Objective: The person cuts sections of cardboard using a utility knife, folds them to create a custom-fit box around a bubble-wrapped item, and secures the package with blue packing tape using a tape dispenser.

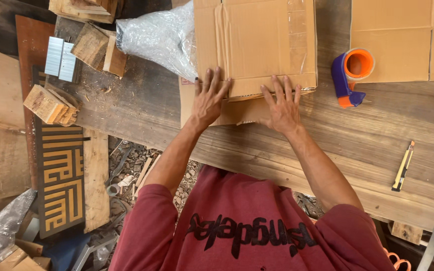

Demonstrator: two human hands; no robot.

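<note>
A flat brown cardboard box (257,40) with clear tape on it lies on the wooden workbench (327,150), on top of another cardboard sheet. My left hand (208,98) lies flat with spread fingers on the box's near left corner. My right hand (281,105) presses palm down on the near edge of the box, fingers apart. Neither hand grips anything. A crumpled clear plastic bag (159,35) sits against the box's left side.
An orange and purple tape dispenser (350,75) stands right of the box, beside another cardboard box (403,40). A yellow utility knife (403,165) lies at right. Wood blocks (51,105), staple strips (60,59) and a patterned panel (61,180) are at left.
</note>
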